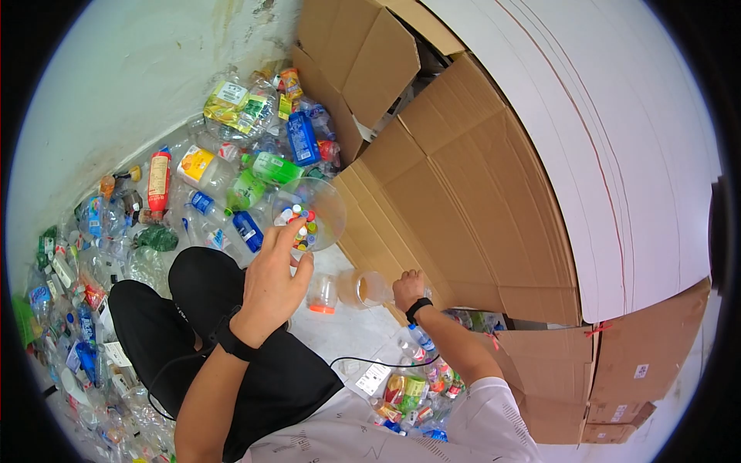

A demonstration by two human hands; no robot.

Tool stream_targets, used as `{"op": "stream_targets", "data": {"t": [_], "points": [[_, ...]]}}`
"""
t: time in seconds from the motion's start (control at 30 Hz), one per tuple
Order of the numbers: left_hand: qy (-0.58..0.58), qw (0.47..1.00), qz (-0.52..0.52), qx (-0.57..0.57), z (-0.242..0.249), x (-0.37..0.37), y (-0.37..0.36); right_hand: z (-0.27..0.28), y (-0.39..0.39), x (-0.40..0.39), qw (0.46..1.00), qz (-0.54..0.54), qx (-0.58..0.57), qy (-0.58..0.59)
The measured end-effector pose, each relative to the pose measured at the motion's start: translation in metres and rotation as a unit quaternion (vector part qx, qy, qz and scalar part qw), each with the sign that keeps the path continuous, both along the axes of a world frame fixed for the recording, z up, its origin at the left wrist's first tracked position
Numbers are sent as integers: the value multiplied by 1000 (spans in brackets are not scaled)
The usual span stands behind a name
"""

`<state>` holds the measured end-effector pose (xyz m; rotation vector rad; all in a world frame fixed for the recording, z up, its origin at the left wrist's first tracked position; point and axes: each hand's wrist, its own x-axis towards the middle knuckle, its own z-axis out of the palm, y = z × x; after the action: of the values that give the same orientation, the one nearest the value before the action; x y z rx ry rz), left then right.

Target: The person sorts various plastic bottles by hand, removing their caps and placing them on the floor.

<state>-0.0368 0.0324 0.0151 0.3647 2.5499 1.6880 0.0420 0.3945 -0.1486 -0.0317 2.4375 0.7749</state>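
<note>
My left hand [274,276] reaches over the near rim of a round clear plastic tub [330,202]. Its thumb stands apart from the fingers, and the fingertips are above the tub's inside. Several coloured bottle caps [307,224] lie in the tub. My right hand [410,288] is closed, with its fingers curled; I cannot tell what they hold. Close to its left is a clear plastic container [361,288] with a wide round mouth. Beside that lies a clear jar [322,290] with an orange lid.
Piled plastic bottles [224,174] fill the corner ahead and continue down my left side. More bottles [417,382] lie below my right arm. Large cardboard sheets [471,185] stand along the right, with a white board [610,154] behind. A black cable [378,361] crosses near my body.
</note>
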Motion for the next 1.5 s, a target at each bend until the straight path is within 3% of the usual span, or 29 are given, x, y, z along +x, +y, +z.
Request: {"op": "stream_targets", "data": {"t": [0.7, 0.8, 0.87, 1.0, 1.03, 1.1, 1.13, 1.2, 1.3, 1.33, 1.4, 1.43, 1.47, 1.5], "points": [[-16, 1000, -1, -10, 0, 1, -1, -6, 7, 6, 1000, -17, -6, 13], [-11, 1000, 11, 21, -2, 0, -1, -6, 12, 11, 998, -53, -33, 14], [-24, 999, 15, 41, 6, 1, -4, -5, 15, 20, 987, -136, -79, 24], [-58, 993, 25, 104, 20, 7, -22, -13, 31, 53, 908, -341, -240, 40], [-57, 993, 28, 102, 22, 11, -27, -50, 56, 76, 847, -364, -377, 92], [-76, 986, 38, 140, 26, 19, -40, -47, 48, 85, 785, -442, -424, 91], [-74, 987, 41, 137, 31, 25, -44, -43, 41, 85, 785, -439, -428, 90], [-137, 965, 50, 220, 40, 36, -53, -26, 19, 79, 733, -472, -480, 101], [-136, 958, 48, 247, 52, 56, -58, -17, -11, 46, 751, -401, -522, 49], [-132, 958, 43, 249, 55, 62, -58, 11, -35, 17, 786, -349, -509, 35], [-121, 961, 16, 247, 60, 74, -60, -5, -45, -42, 722, -306, -616, 71], [-110, 963, 3, 248, 64, 79, -62, 68, -87, -89, 775, -296, -548, 110], [-110, 963, -6, 245, 74, 83, -66, 109, -109, -124, 734, -237, -610, 183], [-110, 964, -17, 242, 83, 88, -72, 127, -124, -162, 585, -153, -760, 237]]}}
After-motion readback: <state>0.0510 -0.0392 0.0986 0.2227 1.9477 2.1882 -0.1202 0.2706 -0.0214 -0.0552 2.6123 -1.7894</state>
